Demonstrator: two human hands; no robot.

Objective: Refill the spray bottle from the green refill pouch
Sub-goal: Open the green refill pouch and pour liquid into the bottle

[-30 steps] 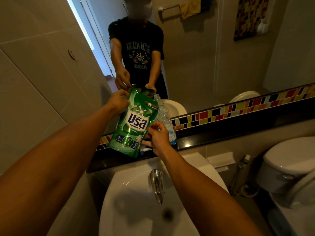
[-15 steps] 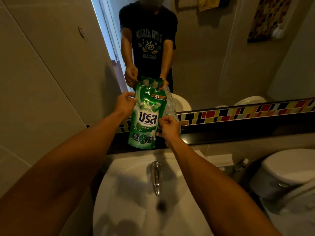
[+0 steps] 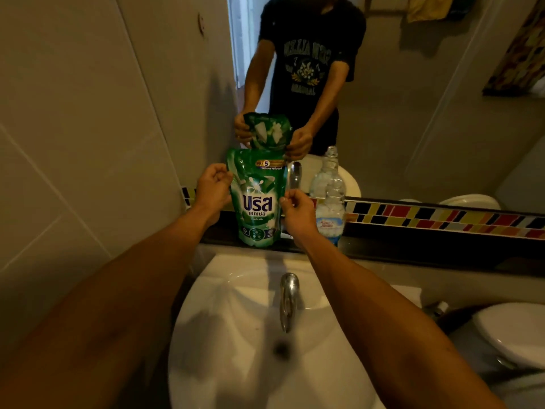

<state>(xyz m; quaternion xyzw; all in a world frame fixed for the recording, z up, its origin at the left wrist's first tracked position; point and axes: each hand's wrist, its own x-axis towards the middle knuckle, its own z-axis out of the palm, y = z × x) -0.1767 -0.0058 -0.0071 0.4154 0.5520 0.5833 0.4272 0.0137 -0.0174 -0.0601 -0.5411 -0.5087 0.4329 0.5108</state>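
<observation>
Now standing upright on the dark ledge [image 3: 413, 255], no longer tilted: green refill pouch [image 3: 258, 199], pinched at both edges by left hand [image 3: 213, 187] and right hand [image 3: 298, 212]. Just beside, clear plastic bottle [image 3: 330, 199]. Risk of spilling into sink [image 3: 230, 335] if torn unevenly.

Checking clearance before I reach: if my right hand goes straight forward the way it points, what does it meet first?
Probably the pouch, whose right edge the right hand is already at. Past it is the mirror; depth is unclear.
</observation>
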